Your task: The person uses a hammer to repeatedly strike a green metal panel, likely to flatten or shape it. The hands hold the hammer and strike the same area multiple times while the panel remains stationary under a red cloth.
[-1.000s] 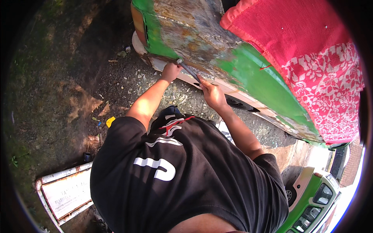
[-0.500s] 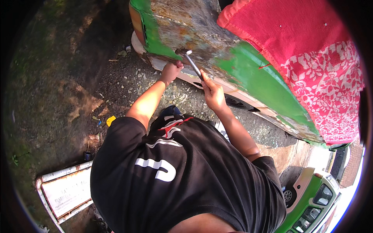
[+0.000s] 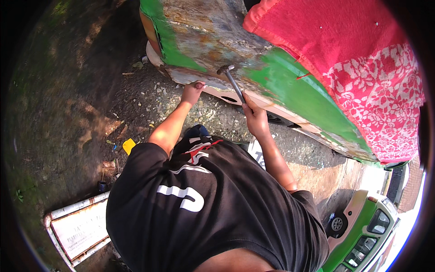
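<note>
My right hand is closed round the metal shaft of a hammer, its head raised at the worn lower panel of a green vehicle. The panel's paint is patchy, with bare, stained, brownish areas. My left hand is a short way left of the hammer, closed at the panel's lower edge beside a white lower strip; whatever its fingers hold is too small to make out.
A red patterned cloth drapes over the vehicle. Rubble litters the ground, with a yellow scrap. A rusty-framed white board lies lower left. Another green-and-white vehicle stands lower right.
The hammer head rose from beside my left hand and now sits right of it. My left hand shifted slightly down-left; my right hand moved slightly right. The vehicle shifted slightly in view.
</note>
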A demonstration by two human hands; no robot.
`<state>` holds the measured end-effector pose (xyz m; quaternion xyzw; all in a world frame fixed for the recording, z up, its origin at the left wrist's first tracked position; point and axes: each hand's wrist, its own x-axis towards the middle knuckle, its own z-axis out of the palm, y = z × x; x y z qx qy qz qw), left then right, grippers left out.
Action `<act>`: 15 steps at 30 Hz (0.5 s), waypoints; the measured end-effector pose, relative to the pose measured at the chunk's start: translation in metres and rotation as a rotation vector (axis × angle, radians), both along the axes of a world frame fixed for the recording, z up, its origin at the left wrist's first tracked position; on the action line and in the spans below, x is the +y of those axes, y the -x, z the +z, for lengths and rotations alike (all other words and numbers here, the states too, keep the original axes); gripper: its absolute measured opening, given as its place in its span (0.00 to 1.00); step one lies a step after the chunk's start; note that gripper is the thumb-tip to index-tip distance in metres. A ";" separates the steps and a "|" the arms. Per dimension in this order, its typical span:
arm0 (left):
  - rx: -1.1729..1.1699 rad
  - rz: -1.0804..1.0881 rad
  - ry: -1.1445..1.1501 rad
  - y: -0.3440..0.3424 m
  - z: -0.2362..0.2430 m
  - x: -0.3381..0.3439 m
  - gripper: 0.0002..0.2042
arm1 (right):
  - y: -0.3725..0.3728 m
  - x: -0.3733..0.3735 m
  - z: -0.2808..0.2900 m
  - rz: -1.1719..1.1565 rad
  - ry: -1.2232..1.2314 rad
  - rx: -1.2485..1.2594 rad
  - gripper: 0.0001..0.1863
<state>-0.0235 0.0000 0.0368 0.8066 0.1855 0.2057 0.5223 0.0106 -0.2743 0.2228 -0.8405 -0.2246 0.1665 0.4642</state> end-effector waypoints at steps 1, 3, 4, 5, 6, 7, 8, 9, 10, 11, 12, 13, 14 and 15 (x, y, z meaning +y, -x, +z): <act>0.029 0.023 -0.002 0.002 0.001 -0.002 0.08 | 0.002 -0.003 0.003 -0.027 0.061 0.066 0.22; 0.032 0.013 0.018 0.004 0.000 0.000 0.08 | 0.004 -0.010 0.003 -0.036 0.041 0.085 0.22; 0.034 0.009 0.029 0.005 0.000 -0.001 0.08 | 0.004 -0.012 0.003 -0.038 0.032 0.094 0.22; 0.049 0.010 0.005 0.005 0.011 -0.005 0.08 | 0.004 -0.016 -0.005 -0.034 -0.035 0.071 0.24; 0.045 0.009 -0.011 0.000 0.023 -0.007 0.07 | 0.002 -0.021 -0.009 -0.045 -0.020 0.066 0.24; 0.043 0.016 -0.033 -0.003 0.036 -0.005 0.07 | 0.000 -0.023 -0.010 -0.045 -0.012 0.064 0.24; 0.047 0.029 -0.057 -0.002 0.040 -0.002 0.07 | 0.001 -0.023 -0.012 -0.041 -0.005 0.067 0.24; -0.011 0.018 -0.025 -0.006 0.038 0.007 0.06 | 0.002 -0.021 -0.012 -0.051 -0.003 0.085 0.24; -0.011 0.006 0.007 -0.010 0.040 0.014 0.07 | 0.000 -0.018 -0.010 -0.061 -0.001 0.097 0.23; -0.011 -0.006 0.039 -0.012 0.041 0.021 0.07 | -0.002 -0.017 -0.009 -0.071 0.001 0.110 0.23; -0.012 -0.019 0.072 -0.010 0.041 0.025 0.08 | -0.002 -0.017 -0.012 -0.058 0.006 0.117 0.23; 0.015 -0.022 0.062 -0.009 0.040 0.026 0.07 | -0.003 -0.016 -0.015 -0.047 0.009 0.120 0.24; 0.018 -0.019 0.073 -0.008 0.039 0.026 0.07 | -0.004 -0.015 -0.016 -0.037 0.012 0.123 0.24; 0.022 -0.017 0.084 -0.005 0.037 0.024 0.07 | -0.004 -0.014 -0.017 -0.038 0.008 0.130 0.24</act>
